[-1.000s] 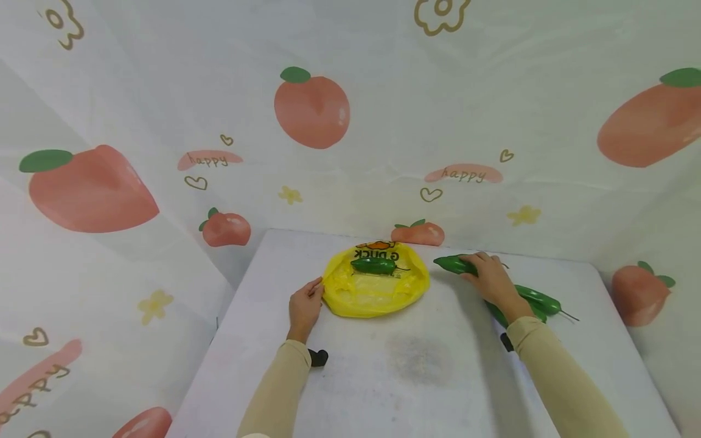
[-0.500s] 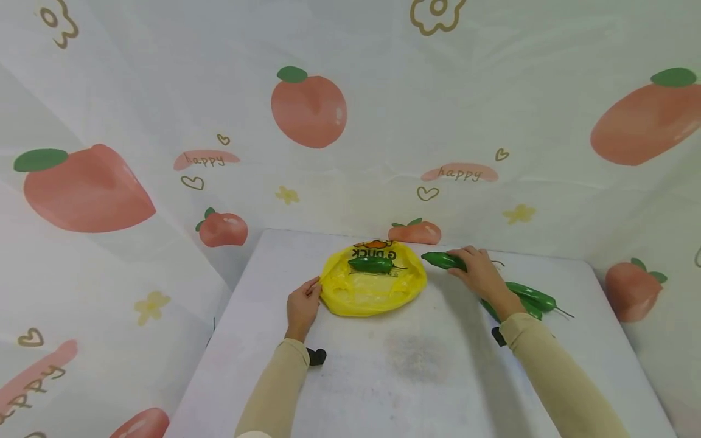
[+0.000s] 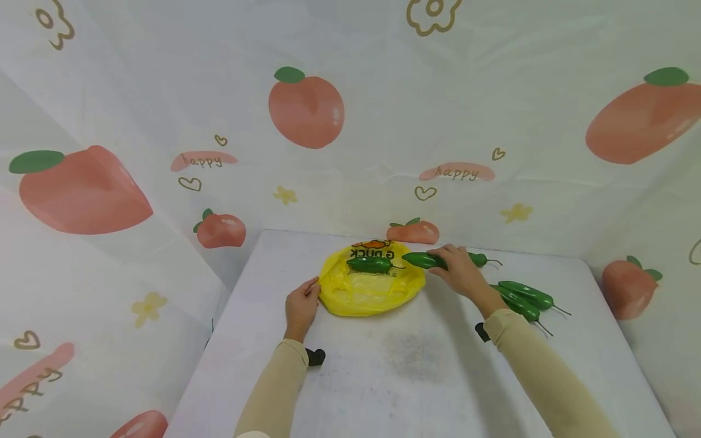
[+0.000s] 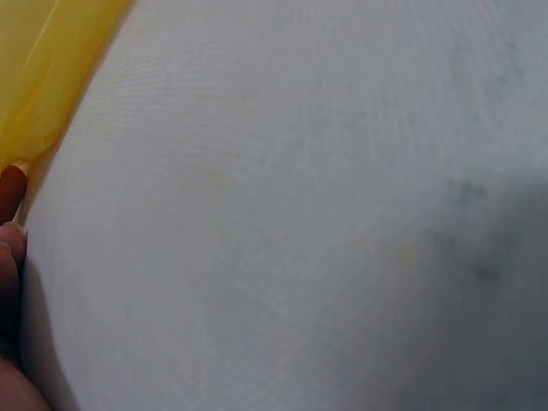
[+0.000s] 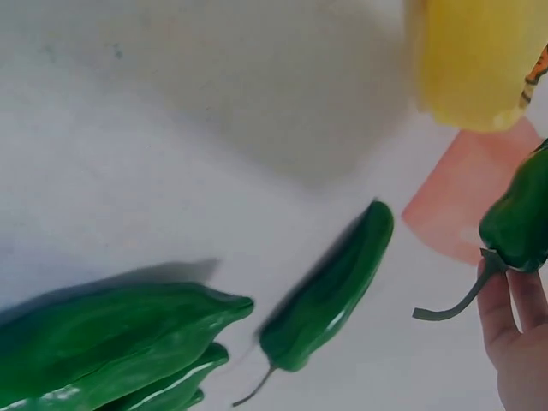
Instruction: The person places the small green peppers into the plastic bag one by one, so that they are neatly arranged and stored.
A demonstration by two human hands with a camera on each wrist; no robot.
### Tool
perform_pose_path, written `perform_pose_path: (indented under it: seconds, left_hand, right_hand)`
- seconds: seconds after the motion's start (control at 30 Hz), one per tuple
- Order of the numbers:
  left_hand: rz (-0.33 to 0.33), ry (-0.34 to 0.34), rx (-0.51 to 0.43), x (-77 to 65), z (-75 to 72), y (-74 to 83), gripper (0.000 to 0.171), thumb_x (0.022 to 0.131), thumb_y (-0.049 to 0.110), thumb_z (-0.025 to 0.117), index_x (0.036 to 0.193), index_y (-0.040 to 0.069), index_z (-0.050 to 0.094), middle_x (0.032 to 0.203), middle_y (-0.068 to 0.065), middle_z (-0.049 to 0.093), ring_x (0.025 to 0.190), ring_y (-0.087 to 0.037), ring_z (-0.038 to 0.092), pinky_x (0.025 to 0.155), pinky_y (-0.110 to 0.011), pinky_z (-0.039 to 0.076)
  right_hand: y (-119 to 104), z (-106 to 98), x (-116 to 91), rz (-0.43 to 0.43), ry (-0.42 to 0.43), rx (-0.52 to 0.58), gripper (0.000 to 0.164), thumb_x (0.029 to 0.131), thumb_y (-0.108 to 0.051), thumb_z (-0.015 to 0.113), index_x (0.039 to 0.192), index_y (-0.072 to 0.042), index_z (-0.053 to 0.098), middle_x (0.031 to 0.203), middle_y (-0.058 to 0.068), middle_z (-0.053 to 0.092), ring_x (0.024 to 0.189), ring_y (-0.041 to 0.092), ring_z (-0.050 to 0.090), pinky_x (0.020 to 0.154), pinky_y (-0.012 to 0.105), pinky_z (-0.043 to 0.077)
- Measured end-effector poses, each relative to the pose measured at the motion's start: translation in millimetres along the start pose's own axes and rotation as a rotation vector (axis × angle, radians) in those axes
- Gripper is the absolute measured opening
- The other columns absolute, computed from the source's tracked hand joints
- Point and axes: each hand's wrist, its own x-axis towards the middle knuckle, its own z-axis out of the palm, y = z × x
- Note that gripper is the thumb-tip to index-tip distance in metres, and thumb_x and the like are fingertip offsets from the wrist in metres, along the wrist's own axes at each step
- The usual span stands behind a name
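Observation:
An opened yellow plastic bag [image 3: 369, 307] printed with "G DUCK" lies at the back middle of the table, one green pepper [image 3: 369, 264] inside it. At the bag's left edge my left hand [image 3: 301, 309] pinches the rim; only some fingertips [image 4: 10, 244] show in the left wrist view. My right hand [image 3: 460, 274] holds another green pepper [image 3: 418, 260] off the table, its tip over the bag's right rim. In the right wrist view that pepper's stem end hangs over the fingers. A lone pepper [image 5: 330, 295] lies on the table beyond the right hand, partly hidden in the head view.
Several more green peppers [image 3: 527, 295] lie together on the right of the white table [image 3: 350, 389], near the right forearm. A cloth [image 3: 350, 170] printed with peaches hangs behind the table and along its sides.
My right hand has moved left with its pepper, from beside the bag to the right rim. More of the lone pepper and the grouped peppers shows. The left hand keeps its place on the bag.

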Motion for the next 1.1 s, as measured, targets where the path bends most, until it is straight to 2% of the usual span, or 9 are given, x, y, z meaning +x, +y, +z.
perform_pose_path:
  seconds: [0.33,0.5,0.77,1.1]
  left_hand:
    - [-0.003,-0.001,-0.007,0.5,-2.5,-1.0,0.030,0.101,0.029,0.065,0.129,0.021,0.073,0.093,-0.003,0.077,0.059,-0.012,0.058,0.054,-0.022,0.046]
    - [0.000,0.002,-0.019,1.5,-1.3,-3.6,0.030,0.100,0.029,0.066,0.128,0.020,0.073,0.095,-0.003,0.078,0.059,-0.010,0.057,0.053,-0.022,0.046]
    - [0.075,0.031,0.022,3.5,0.3,1.0,0.030,0.101,0.027,0.065,0.128,0.018,0.073,0.102,-0.006,0.080,0.058,-0.007,0.060,0.056,-0.020,0.047]
    - [0.004,0.003,0.020,0.9,0.4,-0.9,0.030,0.102,0.031,0.064,0.129,0.022,0.072,0.102,-0.003,0.079,0.061,-0.010,0.060,0.058,-0.021,0.049]
  right_hand:
    - [-18,8,10,-0.088,0.029,-0.003,0.044,0.092,-0.019,0.076,0.133,-0.009,0.065,0.125,0.016,0.065,0.105,0.036,0.052,0.093,0.052,0.047]
    - [-28,11,13,-0.088,-0.001,0.017,0.043,0.093,-0.021,0.075,0.133,-0.008,0.066,0.127,0.015,0.066,0.106,0.036,0.053,0.095,0.052,0.048]
    - [-48,16,17,-0.110,-0.065,-0.029,0.043,0.093,-0.025,0.075,0.133,-0.011,0.066,0.124,0.012,0.067,0.107,0.032,0.053,0.095,0.048,0.051]
    - [-71,27,22,-0.138,-0.110,-0.025,0.045,0.092,-0.028,0.076,0.133,-0.013,0.067,0.131,0.011,0.066,0.102,0.030,0.051,0.089,0.043,0.050]
